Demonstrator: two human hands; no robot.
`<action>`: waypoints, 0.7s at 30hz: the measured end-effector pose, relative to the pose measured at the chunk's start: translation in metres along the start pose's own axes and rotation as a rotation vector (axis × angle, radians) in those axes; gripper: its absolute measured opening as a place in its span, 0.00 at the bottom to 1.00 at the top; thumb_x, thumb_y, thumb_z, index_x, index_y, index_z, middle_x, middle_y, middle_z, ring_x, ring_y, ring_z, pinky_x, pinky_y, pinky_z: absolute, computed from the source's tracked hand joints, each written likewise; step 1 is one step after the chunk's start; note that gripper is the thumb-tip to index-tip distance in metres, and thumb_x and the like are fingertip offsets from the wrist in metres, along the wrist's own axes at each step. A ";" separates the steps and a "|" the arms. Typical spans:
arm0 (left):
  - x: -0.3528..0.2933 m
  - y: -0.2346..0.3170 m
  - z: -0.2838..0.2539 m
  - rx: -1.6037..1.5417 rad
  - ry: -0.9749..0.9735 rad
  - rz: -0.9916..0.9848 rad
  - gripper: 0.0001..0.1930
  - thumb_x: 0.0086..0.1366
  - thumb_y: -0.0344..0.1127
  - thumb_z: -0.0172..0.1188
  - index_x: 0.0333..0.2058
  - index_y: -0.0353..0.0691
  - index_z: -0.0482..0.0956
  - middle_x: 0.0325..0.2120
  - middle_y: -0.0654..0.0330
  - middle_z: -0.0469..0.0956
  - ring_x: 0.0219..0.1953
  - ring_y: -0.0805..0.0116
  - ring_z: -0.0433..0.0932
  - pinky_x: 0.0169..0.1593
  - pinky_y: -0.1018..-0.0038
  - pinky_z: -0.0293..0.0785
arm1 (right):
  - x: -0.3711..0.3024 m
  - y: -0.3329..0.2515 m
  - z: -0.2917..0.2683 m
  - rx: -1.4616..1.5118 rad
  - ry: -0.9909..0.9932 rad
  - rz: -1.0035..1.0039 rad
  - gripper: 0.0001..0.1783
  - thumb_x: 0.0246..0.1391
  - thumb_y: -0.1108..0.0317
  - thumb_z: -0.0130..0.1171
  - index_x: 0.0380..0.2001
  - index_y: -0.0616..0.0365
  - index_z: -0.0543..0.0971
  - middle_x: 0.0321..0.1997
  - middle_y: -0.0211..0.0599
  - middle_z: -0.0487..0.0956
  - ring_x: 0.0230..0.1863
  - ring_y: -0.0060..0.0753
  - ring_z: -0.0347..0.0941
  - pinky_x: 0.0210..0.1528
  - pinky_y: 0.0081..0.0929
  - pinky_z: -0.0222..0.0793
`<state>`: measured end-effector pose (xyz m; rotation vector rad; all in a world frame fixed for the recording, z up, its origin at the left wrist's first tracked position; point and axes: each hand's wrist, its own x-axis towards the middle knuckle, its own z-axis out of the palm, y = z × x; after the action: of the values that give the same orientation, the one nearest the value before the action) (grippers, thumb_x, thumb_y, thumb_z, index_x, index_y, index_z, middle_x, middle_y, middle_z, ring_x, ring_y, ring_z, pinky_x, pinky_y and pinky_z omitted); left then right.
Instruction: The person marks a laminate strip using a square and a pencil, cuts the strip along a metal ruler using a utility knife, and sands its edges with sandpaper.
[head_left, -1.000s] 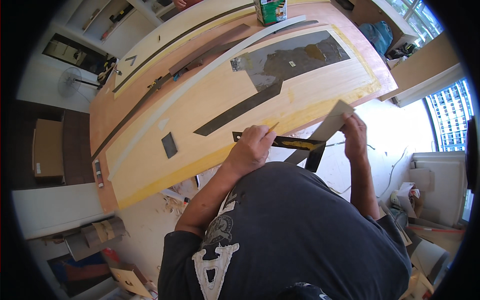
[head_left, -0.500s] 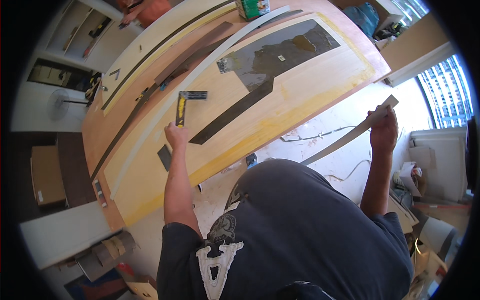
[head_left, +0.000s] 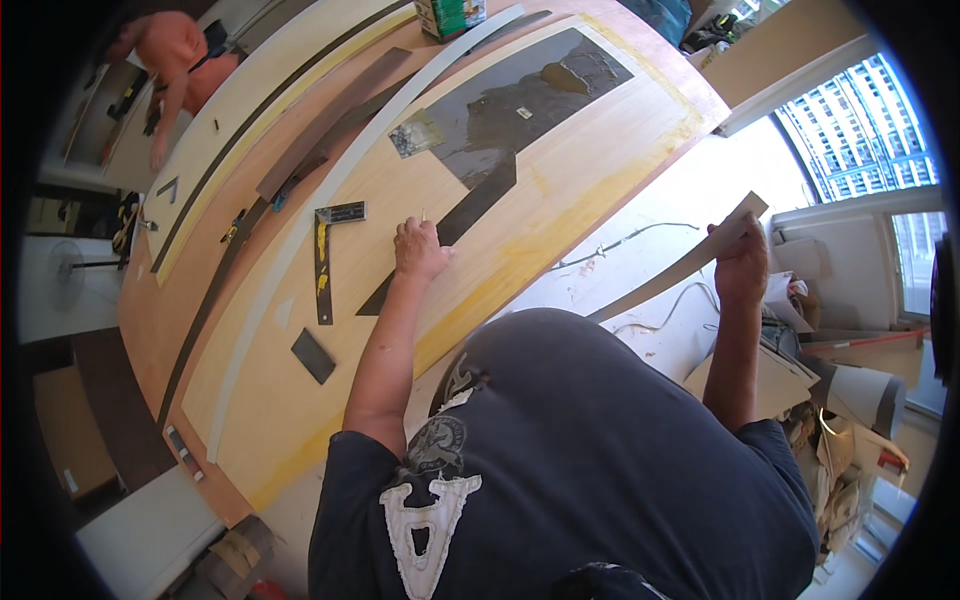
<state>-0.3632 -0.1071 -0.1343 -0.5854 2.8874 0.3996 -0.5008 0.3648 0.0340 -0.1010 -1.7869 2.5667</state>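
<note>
My left hand [head_left: 422,252] is over the pale wood panel [head_left: 470,290], its fingers curled together beside a dark strip [head_left: 485,200] that lies on it. A thin, pencil-like stick [head_left: 424,214] pokes up from the fingertips. To the left lies a try square [head_left: 323,262] with yellow marks on its dark blade. A small dark rectangular piece [head_left: 313,356] is below it. Off the table on the right, my right hand [head_left: 741,262] grips a long, thin grey-tan strip [head_left: 680,262] near its upper end. The strip sags toward my body, which hides its lower end.
A glossy dark sheet [head_left: 500,105] covers the panel's far part. A pale curved strip [head_left: 345,165] and dark strips [head_left: 335,120] lie behind it, near a green box [head_left: 450,18]. A person in orange [head_left: 185,65] is at far left. Cables [head_left: 625,243] cross the floor.
My left hand has let go of the try square and moved right, to the dark strip. The right hand still grips the thin strip. The person in orange shows more fully as the view shifted.
</note>
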 end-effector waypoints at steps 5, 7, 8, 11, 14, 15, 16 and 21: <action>0.012 0.002 -0.015 0.002 -0.096 0.032 0.28 0.52 0.45 0.76 0.49 0.35 0.80 0.54 0.43 0.74 0.60 0.44 0.72 0.63 0.51 0.69 | -0.016 0.000 -0.001 -0.017 0.049 0.020 0.19 0.71 0.57 0.51 0.49 0.65 0.73 0.43 0.43 0.75 0.49 0.41 0.76 0.58 0.52 0.75; 0.010 0.002 -0.014 0.013 -0.122 0.044 0.28 0.53 0.43 0.75 0.49 0.34 0.80 0.55 0.42 0.74 0.61 0.44 0.72 0.64 0.50 0.69 | -0.020 0.003 0.000 -0.017 0.100 0.050 0.19 0.71 0.57 0.51 0.49 0.65 0.73 0.44 0.43 0.75 0.49 0.41 0.76 0.58 0.52 0.75; 0.007 0.003 -0.012 0.038 -0.116 0.050 0.27 0.53 0.42 0.73 0.49 0.34 0.80 0.55 0.42 0.74 0.61 0.44 0.72 0.64 0.50 0.68 | -0.021 0.005 -0.001 -0.017 0.104 0.051 0.19 0.71 0.57 0.51 0.49 0.65 0.73 0.44 0.43 0.75 0.49 0.41 0.76 0.58 0.52 0.75; -0.007 0.016 -0.012 0.087 -0.099 0.060 0.25 0.54 0.39 0.70 0.49 0.33 0.79 0.54 0.42 0.74 0.60 0.44 0.72 0.64 0.50 0.68 | -0.023 0.009 -0.008 -0.007 0.107 0.062 0.19 0.71 0.57 0.52 0.49 0.65 0.74 0.44 0.43 0.76 0.48 0.41 0.76 0.57 0.52 0.75; -0.023 0.015 -0.009 0.094 -0.078 0.029 0.24 0.55 0.38 0.69 0.49 0.32 0.79 0.53 0.41 0.74 0.59 0.44 0.73 0.64 0.50 0.68 | -0.023 0.012 -0.012 0.004 0.098 0.075 0.19 0.71 0.57 0.53 0.49 0.65 0.74 0.45 0.43 0.76 0.48 0.40 0.76 0.57 0.52 0.76; -0.027 0.012 -0.007 0.074 -0.068 0.003 0.24 0.55 0.38 0.69 0.49 0.32 0.79 0.53 0.41 0.74 0.59 0.43 0.73 0.64 0.50 0.68 | -0.021 0.013 -0.013 0.002 0.070 0.068 0.19 0.71 0.57 0.53 0.49 0.65 0.74 0.44 0.42 0.76 0.48 0.40 0.76 0.56 0.51 0.76; -0.029 0.008 -0.005 0.076 -0.066 -0.001 0.24 0.55 0.38 0.69 0.49 0.32 0.79 0.53 0.41 0.74 0.59 0.43 0.73 0.64 0.50 0.68 | -0.019 0.014 -0.014 0.000 0.041 0.061 0.18 0.71 0.57 0.53 0.48 0.64 0.75 0.44 0.42 0.76 0.47 0.40 0.77 0.56 0.50 0.76; -0.037 -0.006 -0.009 0.054 -0.048 -0.097 0.21 0.57 0.37 0.66 0.47 0.32 0.80 0.50 0.42 0.76 0.57 0.44 0.75 0.61 0.54 0.73 | -0.014 0.017 -0.029 0.011 0.018 0.042 0.18 0.71 0.56 0.53 0.47 0.64 0.75 0.42 0.41 0.77 0.45 0.40 0.78 0.56 0.49 0.76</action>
<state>-0.3282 -0.1014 -0.1194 -0.6933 2.8016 0.3161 -0.4844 0.3851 0.0089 -0.1624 -1.7829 2.5951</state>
